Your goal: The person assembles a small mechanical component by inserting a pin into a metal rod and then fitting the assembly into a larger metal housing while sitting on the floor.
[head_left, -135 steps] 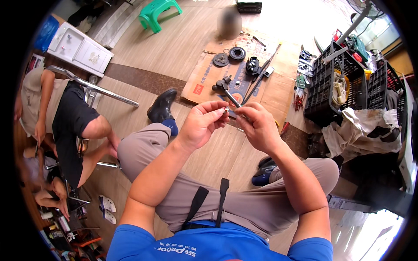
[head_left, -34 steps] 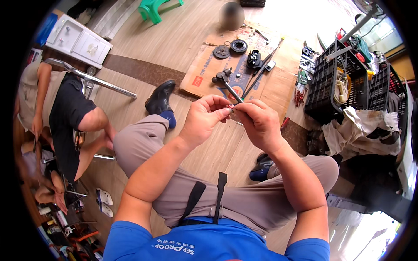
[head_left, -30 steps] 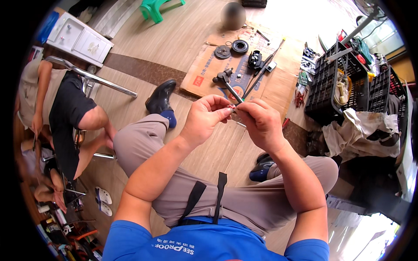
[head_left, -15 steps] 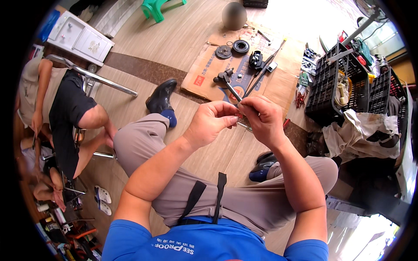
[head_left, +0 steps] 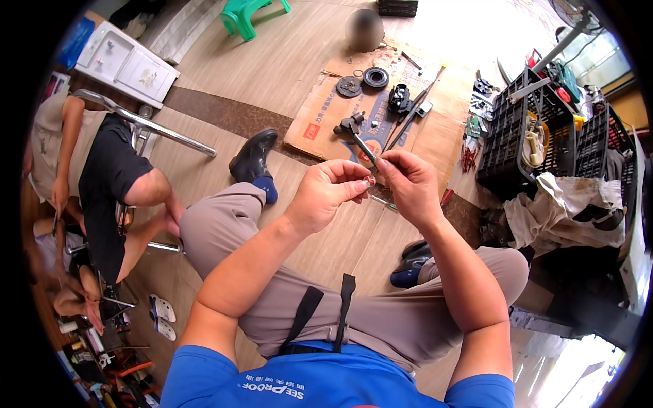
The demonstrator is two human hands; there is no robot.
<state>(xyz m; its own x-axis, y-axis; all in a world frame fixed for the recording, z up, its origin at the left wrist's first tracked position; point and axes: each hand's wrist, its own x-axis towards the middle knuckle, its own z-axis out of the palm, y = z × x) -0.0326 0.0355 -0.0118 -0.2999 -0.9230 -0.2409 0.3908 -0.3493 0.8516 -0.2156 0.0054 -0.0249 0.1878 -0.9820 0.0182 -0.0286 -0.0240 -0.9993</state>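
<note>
My left hand (head_left: pixel 320 196) is closed in a pinch on a small red and whitish part (head_left: pixel 369 181), too small to name. Beside it, my right hand (head_left: pixel 412 190) grips the near end of a dark metal rod (head_left: pixel 364 147). A chunky black fitting (head_left: pixel 350 124) sits at the rod's far end, above a flattened cardboard sheet (head_left: pixel 316 112). The two sets of fingertips are close together, and the small part is near the rod's held end. On the cardboard lie a grey disc (head_left: pixel 349 86), a black ring-shaped part (head_left: pixel 375 77) and a black mechanical housing (head_left: pixel 399 97).
Black plastic crates (head_left: pixel 507 136) with tools and parts stand at the right, a dirty cloth (head_left: pixel 564 211) beside them. A screwdriver (head_left: pixel 384 202) lies below my hands. Another person (head_left: pixel 112 177) sits at the left by a metal-framed chair (head_left: pixel 170 132). A green stool (head_left: pixel 241 17) stands far off.
My left fingers have shifted slightly, and the small red part now shows between them. My right hand has turned a little, still holding the rod.
</note>
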